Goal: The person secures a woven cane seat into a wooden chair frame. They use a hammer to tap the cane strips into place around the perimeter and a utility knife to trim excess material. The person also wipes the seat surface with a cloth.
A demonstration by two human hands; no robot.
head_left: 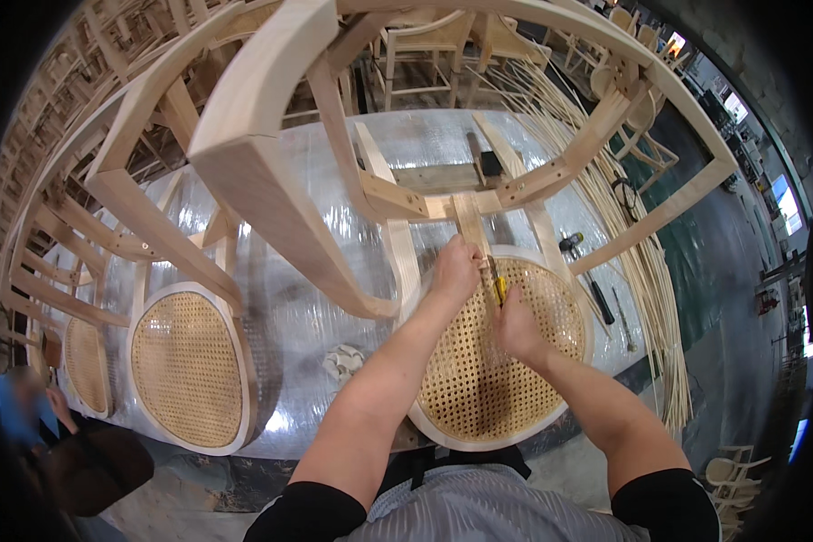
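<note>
A pale wooden chair frame (311, 237) lies tipped over on the plastic-covered table, its round woven-cane panel (461, 388) in a light rim close to my body. From the frame's crosspiece a flat pale strip (469, 221) runs down toward the panel; I cannot tell whether it is wood or cane. My left hand (456, 269) is closed on this strip, fingers pinched at its edge. Just right of it, my right hand (518, 323) grips a slim yellow-handled cutter knife (500, 287), its tip against the strip near my left fingers.
More chair frames with a cane panel (190, 370) stand to the left. Crumpled white paper (343, 361) lies on the table. A dark-handled tool (602, 303) and a power tool (570, 242) rest at right, beside long cane rods (646, 307). A person (23, 406) is at far left.
</note>
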